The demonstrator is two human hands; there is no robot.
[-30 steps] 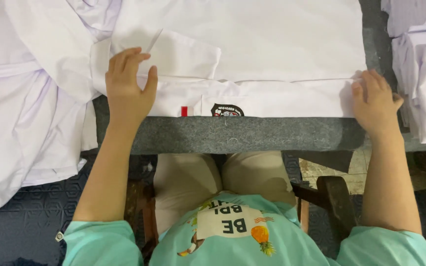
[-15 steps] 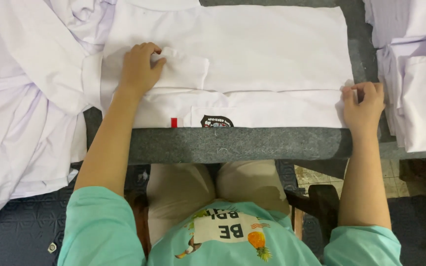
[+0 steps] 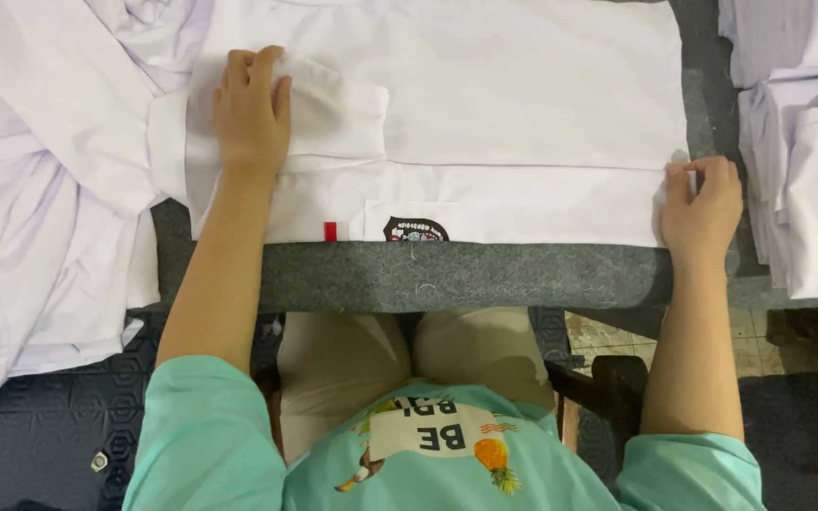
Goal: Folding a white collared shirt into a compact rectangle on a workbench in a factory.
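a white shirt lies flat across a grey felt-covered bench, its long axis running left to right along the near edge, a small red tab and a dark badge showing on the front strip closest to the person. the garment looks partly folded: the body is already a neat long band, while the short sleeve at the left end is not yet flattened and the band has yet to be folded shorter, by the look of it. a loose heap of white garments spills off the left; a folded stack sits at the right. the left hand presses open-palmed on the sleeve; the right hand pinches the shirt's right edge between fingertips.
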